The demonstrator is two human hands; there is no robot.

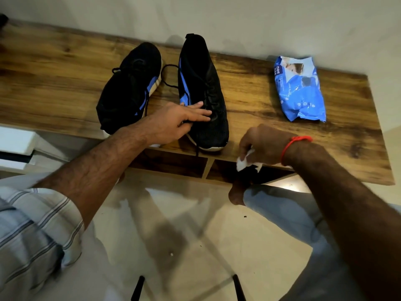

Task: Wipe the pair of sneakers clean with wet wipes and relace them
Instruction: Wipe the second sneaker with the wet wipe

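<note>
I see both black sneakers on the wooden worktop [54,83], toes toward its front edge: the left sneaker [130,88] beside the right sneaker [201,83], a loose lace [167,77] looping between them. My left hand [175,120] lies on the right sneaker's toe end, fingers straight and spread over its laces. My right hand [264,146], at the front edge, is clamped on a crumpled white wipe [244,162], and the blue wipes pack [300,89] lies toward the worktop's right end, near the back edge.

A wood-grain shelf unit [54,68] stands against a pale wall [238,20] above a glossy tiled floor [173,224].
</note>
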